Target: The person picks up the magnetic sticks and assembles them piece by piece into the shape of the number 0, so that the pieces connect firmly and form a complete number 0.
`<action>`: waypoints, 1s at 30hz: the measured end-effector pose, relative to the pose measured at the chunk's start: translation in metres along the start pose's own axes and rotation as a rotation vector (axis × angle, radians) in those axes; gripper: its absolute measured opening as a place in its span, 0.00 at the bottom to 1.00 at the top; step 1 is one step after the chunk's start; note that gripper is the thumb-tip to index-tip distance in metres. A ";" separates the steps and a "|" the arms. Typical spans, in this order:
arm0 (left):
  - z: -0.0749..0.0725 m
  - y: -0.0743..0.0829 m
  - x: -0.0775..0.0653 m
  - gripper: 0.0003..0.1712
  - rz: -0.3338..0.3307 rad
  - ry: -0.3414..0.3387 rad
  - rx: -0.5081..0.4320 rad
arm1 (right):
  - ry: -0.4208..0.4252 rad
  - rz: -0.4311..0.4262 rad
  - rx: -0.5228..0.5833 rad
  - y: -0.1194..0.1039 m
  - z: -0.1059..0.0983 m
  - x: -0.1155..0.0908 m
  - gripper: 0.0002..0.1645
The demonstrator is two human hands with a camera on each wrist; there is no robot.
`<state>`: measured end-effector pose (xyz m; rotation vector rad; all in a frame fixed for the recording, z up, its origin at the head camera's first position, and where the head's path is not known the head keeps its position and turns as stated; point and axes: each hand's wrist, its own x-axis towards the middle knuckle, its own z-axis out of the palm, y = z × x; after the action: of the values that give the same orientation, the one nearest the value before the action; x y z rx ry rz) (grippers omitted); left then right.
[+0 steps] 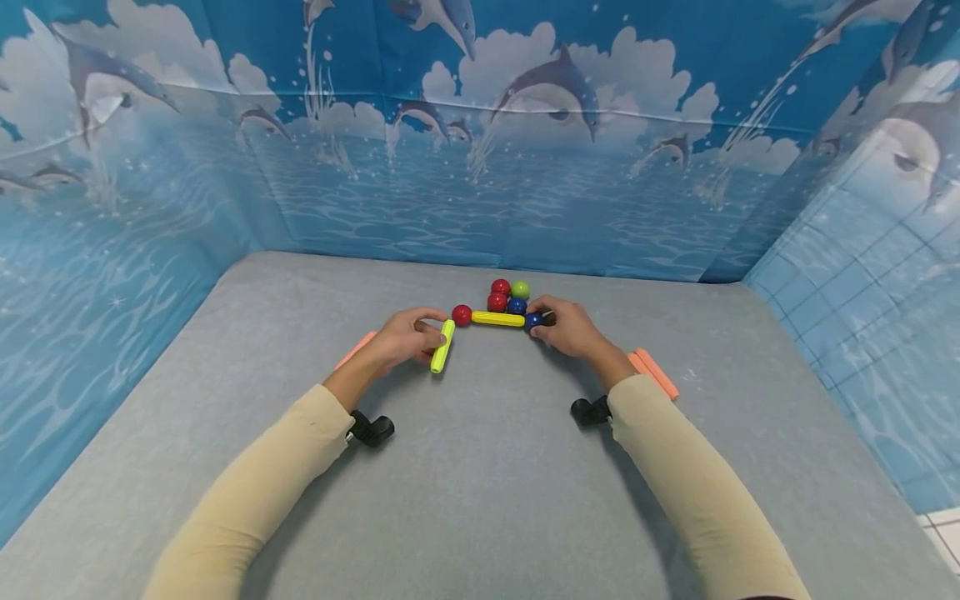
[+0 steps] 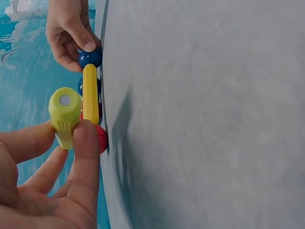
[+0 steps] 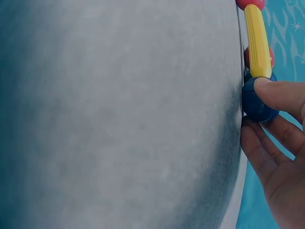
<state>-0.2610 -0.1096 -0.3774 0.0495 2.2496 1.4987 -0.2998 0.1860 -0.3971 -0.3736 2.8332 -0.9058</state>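
My left hand (image 1: 408, 337) pinches a yellow-green magnetic rod (image 1: 442, 347) between thumb and fingers; a metal disc shows in its end in the left wrist view. Beside that rod's upper end sits a red ball (image 1: 462, 315), joined to one end of a yellow rod (image 1: 498, 319). At the yellow rod's other end is a dark blue ball (image 1: 533, 321), which my right hand (image 1: 567, 327) holds with thumb and fingers. In the right wrist view the thumb presses on the blue ball (image 3: 259, 102) right at the yellow rod's tip.
Just behind the yellow rod lie two red balls (image 1: 498, 302), a green ball (image 1: 521, 289) and another blue ball (image 1: 517, 306). Orange rods (image 1: 654, 373) lie beyond my right forearm, and another orange rod (image 1: 356, 349) is partly behind my left wrist. A dolphin-print curtain (image 1: 480, 192) surrounds the grey table (image 1: 480, 483).
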 end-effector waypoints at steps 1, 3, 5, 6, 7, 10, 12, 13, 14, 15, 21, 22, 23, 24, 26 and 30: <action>0.001 0.000 0.002 0.26 -0.003 -0.001 -0.003 | 0.000 0.001 0.001 0.000 0.000 0.000 0.21; 0.003 0.001 0.006 0.26 -0.008 0.000 -0.010 | -0.001 0.001 0.001 0.000 -0.001 0.000 0.21; 0.006 0.002 0.009 0.26 -0.011 0.004 -0.015 | 0.001 0.003 0.004 0.000 -0.001 0.001 0.21; 0.008 0.002 0.011 0.26 -0.010 0.007 -0.017 | 0.002 0.004 0.005 0.000 -0.001 0.001 0.21; 0.009 0.002 0.013 0.26 -0.008 0.008 -0.020 | 0.002 0.003 0.006 0.000 -0.001 0.001 0.20; 0.012 0.002 0.016 0.26 -0.011 0.012 -0.029 | 0.000 0.003 0.007 0.001 -0.001 0.000 0.20; 0.014 0.002 0.018 0.25 -0.017 0.011 -0.036 | -0.005 0.004 0.009 0.001 -0.001 0.000 0.20; 0.015 0.002 0.018 0.25 -0.020 0.011 -0.039 | -0.006 0.006 0.011 0.001 -0.001 0.000 0.20; 0.016 0.002 0.019 0.25 -0.025 0.011 -0.042 | -0.008 0.008 0.013 0.001 -0.002 0.000 0.20; 0.017 0.003 0.019 0.25 -0.028 0.013 -0.046 | -0.010 0.007 0.013 0.001 -0.002 0.000 0.20; 0.020 0.006 0.023 0.24 -0.062 0.034 -0.054 | -0.009 0.013 0.017 0.000 -0.002 0.000 0.20; 0.020 0.007 0.024 0.24 -0.069 0.034 -0.054 | -0.008 0.013 0.018 0.000 -0.001 0.000 0.20; 0.020 0.008 0.025 0.24 -0.076 0.033 -0.054 | -0.008 0.013 0.018 0.000 -0.001 0.000 0.20; 0.020 0.008 0.025 0.24 -0.083 0.033 -0.053 | -0.010 0.012 0.016 0.000 -0.001 0.000 0.20; 0.019 0.009 0.027 0.24 -0.089 0.033 -0.057 | -0.011 0.007 0.013 0.001 0.000 0.000 0.20; 0.016 0.010 0.029 0.23 -0.094 0.035 -0.058 | -0.007 0.004 0.016 0.001 -0.001 0.000 0.20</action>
<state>-0.2832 -0.0837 -0.3835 -0.0998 2.2024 1.5248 -0.2999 0.1872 -0.3966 -0.3683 2.8176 -0.9242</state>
